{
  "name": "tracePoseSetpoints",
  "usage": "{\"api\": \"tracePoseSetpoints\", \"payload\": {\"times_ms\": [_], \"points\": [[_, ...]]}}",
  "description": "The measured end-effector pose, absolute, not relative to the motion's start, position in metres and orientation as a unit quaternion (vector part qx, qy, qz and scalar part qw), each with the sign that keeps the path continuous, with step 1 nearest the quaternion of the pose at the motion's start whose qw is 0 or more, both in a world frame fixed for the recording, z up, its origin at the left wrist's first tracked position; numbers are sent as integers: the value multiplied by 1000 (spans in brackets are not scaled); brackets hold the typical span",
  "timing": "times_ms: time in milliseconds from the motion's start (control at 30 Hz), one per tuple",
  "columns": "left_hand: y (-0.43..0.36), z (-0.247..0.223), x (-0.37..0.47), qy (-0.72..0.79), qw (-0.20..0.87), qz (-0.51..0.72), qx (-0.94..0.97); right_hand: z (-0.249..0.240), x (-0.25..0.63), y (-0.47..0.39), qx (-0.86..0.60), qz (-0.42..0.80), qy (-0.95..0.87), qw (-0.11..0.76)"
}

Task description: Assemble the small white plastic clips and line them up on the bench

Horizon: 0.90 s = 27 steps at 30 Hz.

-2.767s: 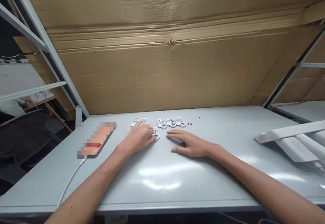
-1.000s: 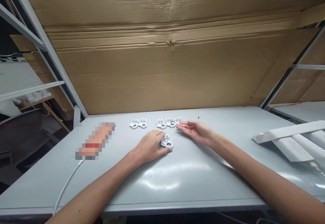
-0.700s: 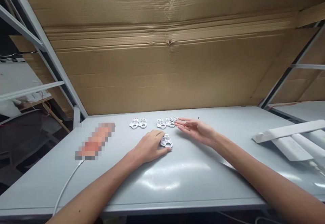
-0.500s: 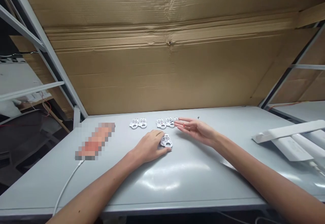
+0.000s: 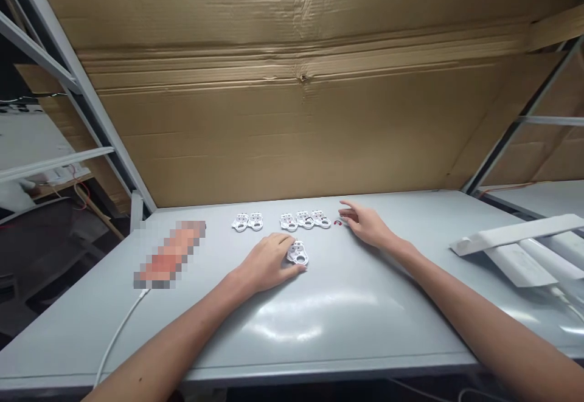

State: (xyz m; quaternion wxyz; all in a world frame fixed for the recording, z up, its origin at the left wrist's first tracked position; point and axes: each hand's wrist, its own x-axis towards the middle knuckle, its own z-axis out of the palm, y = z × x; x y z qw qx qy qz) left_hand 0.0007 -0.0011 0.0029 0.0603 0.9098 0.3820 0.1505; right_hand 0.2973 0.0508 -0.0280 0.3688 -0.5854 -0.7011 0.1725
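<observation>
My left hand [image 5: 272,263] grips a small white plastic part [image 5: 298,253] with a round hole, resting on the grey table [image 5: 347,323]. Its fingers are at the part's left and upper side, the thumb along the lower edge. To the right and farther back, my right hand [image 5: 365,222] is over the table with its fingers apart. Just left of those fingertips lies a small red and dark curved piece [image 5: 337,223]. Behind my left hand are three similar white parts [image 5: 305,220] in a row, and farther left lie two more white parts [image 5: 247,222].
A pixelated reddish object [image 5: 171,255] with a white cable [image 5: 119,331] lies on the left. White elongated pieces [image 5: 520,250] stand at the right. Cardboard [image 5: 292,140] rises behind the table, with metal frame bars [image 5: 98,107] at the sides.
My right hand has moved right, off the row of white parts, and turned palm down. The red and dark curved piece now shows on the table. My left hand keeps its hold.
</observation>
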Motion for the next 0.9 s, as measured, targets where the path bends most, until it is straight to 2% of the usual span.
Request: {"api": "tracePoseSetpoints", "payload": {"times_ms": [333, 533, 767, 900], "points": [[3, 11, -10, 378, 9, 134, 916, -29, 297, 51, -584, 144, -724, 338], [26, 4, -26, 446, -35, 146, 882, -22, 283, 40, -545, 96, -753, 358], [54, -8, -36, 467, -19, 161, 869, -11, 270, 26, -454, 102, -814, 347], [60, -11, -38, 482, 3, 152, 863, -5, 258, 15, -405, 127, -854, 301]]}}
